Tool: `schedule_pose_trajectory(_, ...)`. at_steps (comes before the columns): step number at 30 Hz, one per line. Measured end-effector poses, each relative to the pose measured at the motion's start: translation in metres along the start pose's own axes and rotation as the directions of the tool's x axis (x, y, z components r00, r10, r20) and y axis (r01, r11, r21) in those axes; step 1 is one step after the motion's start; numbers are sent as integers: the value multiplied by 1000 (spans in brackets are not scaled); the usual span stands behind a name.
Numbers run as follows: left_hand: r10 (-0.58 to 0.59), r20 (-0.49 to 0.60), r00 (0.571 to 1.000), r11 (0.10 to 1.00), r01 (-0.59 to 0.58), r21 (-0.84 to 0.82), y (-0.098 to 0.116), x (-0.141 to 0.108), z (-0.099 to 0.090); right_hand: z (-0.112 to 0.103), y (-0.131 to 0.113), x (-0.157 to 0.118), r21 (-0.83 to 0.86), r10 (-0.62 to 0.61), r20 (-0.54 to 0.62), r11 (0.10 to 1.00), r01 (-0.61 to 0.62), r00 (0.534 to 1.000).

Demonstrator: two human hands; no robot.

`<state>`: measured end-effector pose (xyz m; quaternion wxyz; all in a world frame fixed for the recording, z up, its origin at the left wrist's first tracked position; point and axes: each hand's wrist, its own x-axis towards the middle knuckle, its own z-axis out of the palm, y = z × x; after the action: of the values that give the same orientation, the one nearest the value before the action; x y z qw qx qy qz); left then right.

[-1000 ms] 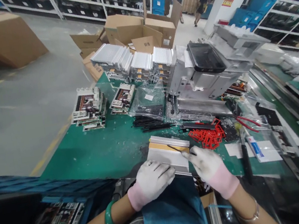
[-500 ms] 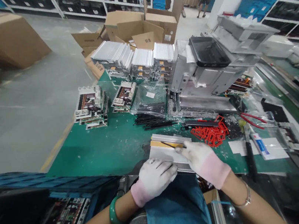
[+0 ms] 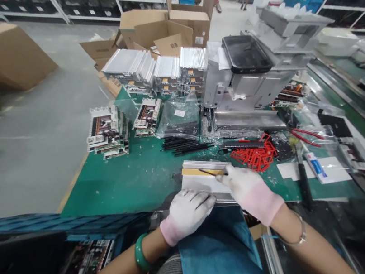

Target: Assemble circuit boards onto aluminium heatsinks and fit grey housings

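Note:
On the bench in front of me lies an aluminium heat sink (image 3: 193,182), with a pale flat face and a yellow strip (image 3: 190,172) along it. My left hand (image 3: 191,211), in a white glove with a pink cuff, rests flat on its near left edge, fingers extended. My right hand (image 3: 246,187), gloved the same way, pinches a thin black stick (image 3: 206,172) whose free end points left over the yellow strip. Whether the tip touches the strip, I cannot tell. The right fingertips are partly hidden behind the stick's near end.
Behind the heat sink lie black strips (image 3: 183,145) and a heap of red plastic frames (image 3: 257,155). Circuit boards (image 3: 106,130) stand stacked at left, finned heat sinks (image 3: 130,62) at the back. A metal fixture (image 3: 245,95) bears a dark tray. A tube (image 3: 316,166) and red-handled pliers (image 3: 306,137) lie right.
The view has shifted slightly. Both hands stay at the heat sink, with the right still holding the black stick over the yellow strip in nearly the same pose.

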<state>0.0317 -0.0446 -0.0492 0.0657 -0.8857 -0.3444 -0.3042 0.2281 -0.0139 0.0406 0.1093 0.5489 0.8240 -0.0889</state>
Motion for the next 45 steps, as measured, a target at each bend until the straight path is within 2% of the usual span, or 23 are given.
schedule_pose_trajectory(2,4,-1,1000,1000,-4,4,0,1,0,-1,-5,6,-5,-34,21,999,34,999)
schedule_pose_trajectory(5,12,0,1000,1000,-12,12,0,3,-1,3,-9,13,-39,-106,-24,994,105,994)
schedule_pose_trajectory(8,18,22,1000,1000,-18,6,-1,6,-7,21,-3,7,-54,-125,-217,992,116,968)
schedule_pose_trajectory(10,13,33,999,1000,-12,-24,-2,7,-12,38,9,-6,-25,-141,-372,990,142,917)
schedule_pose_trajectory(13,13,31,999,999,-11,-49,-4,9,-16,62,33,-34,34,-145,-484,982,184,863)
schedule_pose_trajectory(18,37,16,999,999,-37,-39,-6,12,-12,84,69,-75,145,-3,-439,987,74,899)
schedule_pose_trajectory(21,41,-1,999,999,-41,-34,-7,13,-7,91,78,-87,223,71,-477,974,43,876)
schedule_pose_trajectory(24,38,-17,999,999,-38,-32,-7,13,-6,94,78,-90,252,73,-494,966,62,866)
schedule_pose_trajectory(29,25,-8,1000,999,-25,-42,-7,13,-7,93,78,-87,253,77,-456,966,46,887)
schedule_pose_trajectory(32,30,-24,999,999,-31,-39,-7,12,-6,91,74,-78,275,46,-472,957,97,880)
schedule_pose_trajectory(35,40,-11,999,999,-40,-27,-6,12,-4,89,61,-61,276,-15,-490,946,172,872)
schedule_pose_trajectory(39,83,67,994,996,-82,-21,-7,11,-6,81,41,-41,275,-105,-425,931,239,899)
schedule_pose_trajectory(42,115,128,985,993,-113,-24,-16,8,-13,73,42,-37,381,-115,-404,881,282,907)
schedule_pose_trajectory(45,75,124,989,997,-72,-25,-29,4,-18,67,53,-38,530,-61,-363,807,260,930)
